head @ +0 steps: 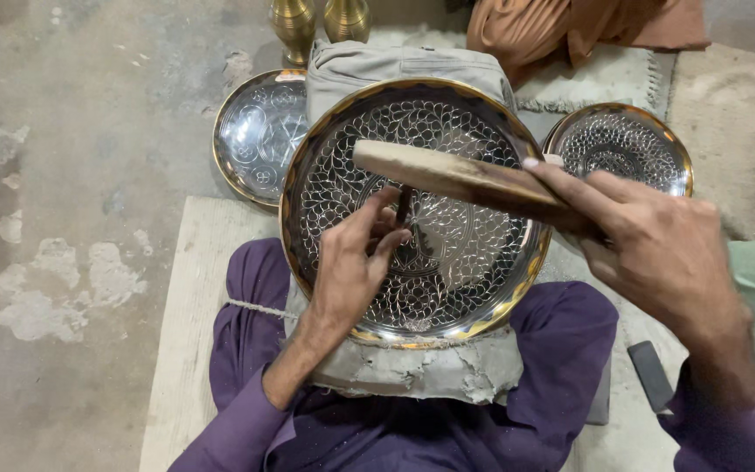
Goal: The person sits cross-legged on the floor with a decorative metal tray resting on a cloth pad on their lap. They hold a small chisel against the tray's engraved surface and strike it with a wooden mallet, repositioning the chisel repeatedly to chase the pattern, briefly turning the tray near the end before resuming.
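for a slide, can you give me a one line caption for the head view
Left hand steadies a chisel on an engraved metal plate; right hand holds a wooden mallet above it.

Tray (447, 288) between two plates (255, 140)

Pretty rough spot: stained, patchy concrete floor (72, 175), a pale fringed mat (605, 74) up top, orange cloth (570, 26) bunched beside it.
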